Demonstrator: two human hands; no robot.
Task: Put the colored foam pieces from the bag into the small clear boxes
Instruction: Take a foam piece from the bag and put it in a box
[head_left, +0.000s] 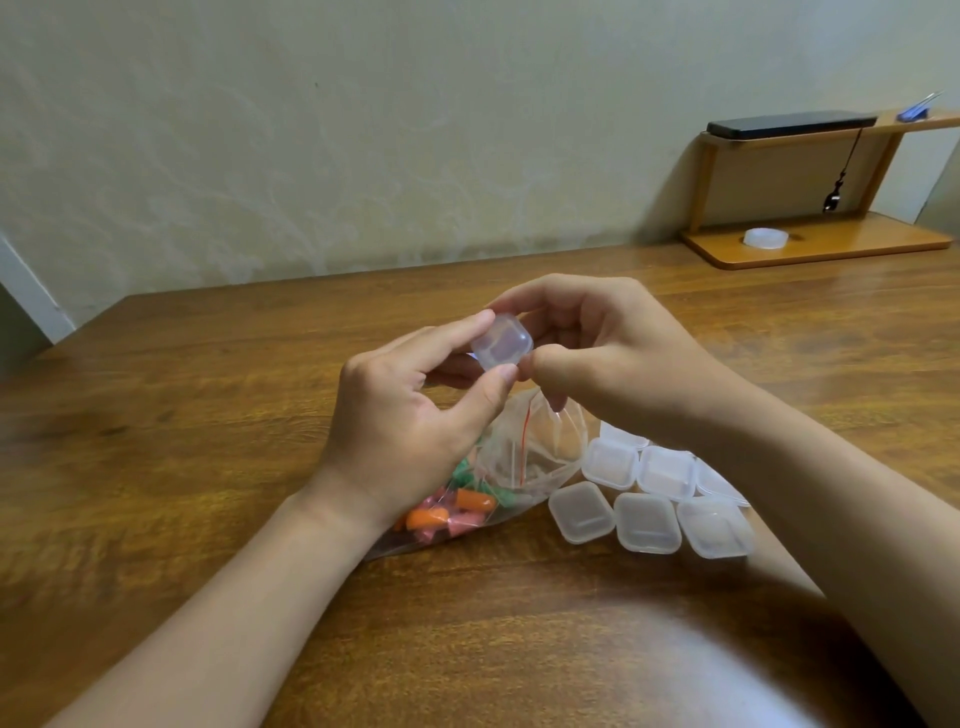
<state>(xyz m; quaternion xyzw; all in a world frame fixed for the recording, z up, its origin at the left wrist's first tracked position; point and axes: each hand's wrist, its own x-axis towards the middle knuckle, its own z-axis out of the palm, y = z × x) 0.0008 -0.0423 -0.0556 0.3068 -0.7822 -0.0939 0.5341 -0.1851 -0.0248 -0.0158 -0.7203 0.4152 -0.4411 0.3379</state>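
Note:
A small clear box (502, 342) is held up above the table between both hands. My left hand (410, 415) pinches it between forefinger and thumb. My right hand (597, 343) curls round its right side, thumb at the box's front corner. Below them lies a clear zip bag (524, 457) with orange, pink and green foam pieces (457, 506) inside, partly hidden by my left wrist. Several more small clear boxes (649, 499), all closed, sit in a cluster on the table to the right of the bag.
The wooden table (208, 415) reaches to a pale wall. At the back right stands a small wooden shelf (810, 244) with a dark phone (789, 124) on top and a roll of clear tape (765, 238) on its base.

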